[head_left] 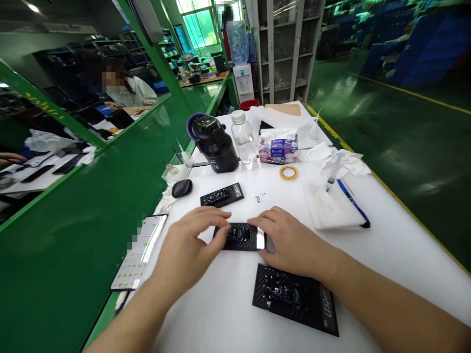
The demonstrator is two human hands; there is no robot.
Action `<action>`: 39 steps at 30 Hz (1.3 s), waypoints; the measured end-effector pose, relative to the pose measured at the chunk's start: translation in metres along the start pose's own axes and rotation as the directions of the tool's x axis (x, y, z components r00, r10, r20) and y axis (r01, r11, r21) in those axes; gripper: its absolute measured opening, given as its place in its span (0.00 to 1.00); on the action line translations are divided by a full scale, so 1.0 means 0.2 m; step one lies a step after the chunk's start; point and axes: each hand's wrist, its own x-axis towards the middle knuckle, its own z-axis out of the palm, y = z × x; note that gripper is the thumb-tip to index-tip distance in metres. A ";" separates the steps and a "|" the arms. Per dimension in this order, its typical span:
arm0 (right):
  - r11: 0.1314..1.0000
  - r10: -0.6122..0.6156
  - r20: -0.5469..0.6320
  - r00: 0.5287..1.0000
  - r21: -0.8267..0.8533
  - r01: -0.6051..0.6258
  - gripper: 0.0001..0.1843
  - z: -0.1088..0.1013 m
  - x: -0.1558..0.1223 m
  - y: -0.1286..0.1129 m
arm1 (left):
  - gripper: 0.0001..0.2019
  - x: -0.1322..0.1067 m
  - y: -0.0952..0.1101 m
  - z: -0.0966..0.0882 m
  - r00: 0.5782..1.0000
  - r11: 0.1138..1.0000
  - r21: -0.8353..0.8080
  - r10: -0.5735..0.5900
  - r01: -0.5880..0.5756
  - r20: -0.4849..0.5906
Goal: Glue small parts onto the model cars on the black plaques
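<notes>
A dark model car [238, 234] sits on a black carbon-patterned display base [251, 241] between my hands. My left hand [193, 240] curls at the base's left end, thumb and fingers closed around it beside the car. At the other end, my right hand [285, 235] holds the base between the forefinger on its far edge and the thumb on its near edge. A second base with a car [221, 195] lies behind them. Closer to me, partly under my right forearm, rests a third lettered base [312, 314] carrying another car [281, 290].
A phone [140, 252] lies along the left edge, below a black mouse-like object [182, 188]. Behind stand a black bottle [217, 147], a clear bottle [243, 139] and a tissue pack [278, 147]. Yellow tape [288, 172] and a syringe [331, 179] on white cloth [331, 208] are to the right.
</notes>
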 end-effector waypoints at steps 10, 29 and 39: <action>0.999 -0.053 -0.006 0.999 -0.012 0.053 0.28 0.07 0.02 -0.04 | 0.07 -0.17 -0.07 0.19 0.973 0.976 0.154 0.174 -0.151 -0.152; 0.988 -0.076 0.074 0.994 -0.126 0.085 0.23 0.03 0.02 -0.07 | 0.05 -0.15 -0.08 0.21 1.000 0.999 0.047 -0.018 0.019 -0.009; 0.982 -0.064 0.053 0.997 -0.176 0.073 0.21 0.05 0.02 -0.11 | 0.13 -0.11 -0.06 0.21 0.902 0.890 -0.167 -0.401 0.425 0.158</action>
